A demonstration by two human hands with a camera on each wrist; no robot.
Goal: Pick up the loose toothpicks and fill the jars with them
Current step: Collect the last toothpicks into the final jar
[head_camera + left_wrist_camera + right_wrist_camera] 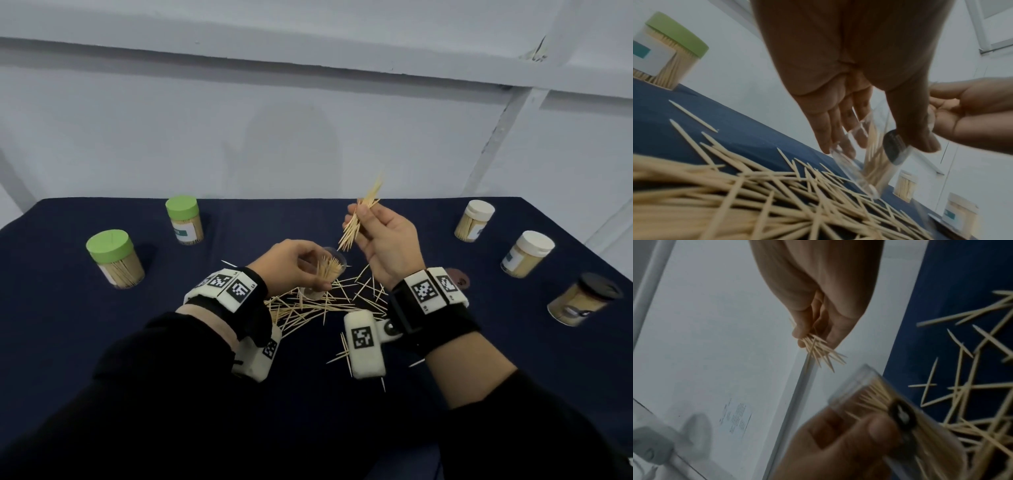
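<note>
Dark sleeves and tagged wrist bands fill the near edge of the bench (102, 219), with the loose toothpicks (308, 308) scattered on the blue cloth just beyond them, near the middle. Over that heap the left hand (291, 263) wraps its fingers round a clear open jar (329, 270), tipped so its mouth faces the other hand, probably to give an easy entry. It already holds some sticks. The right hand (383, 240) is raised just above and beside the jar, pinching a bundle of toothpicks (359, 216) between thumb and fingertips, points aimed down toward the mouth; the sticks splay somewhat, so they may need squaring before they slide in. Two green-lidded jars (114, 260) stand capped and full toward the left edge, three more jars (527, 257) toward the right edge, seemingly parked clear of the work. A dark lid (457, 277) lies behind the right wrist.
</note>
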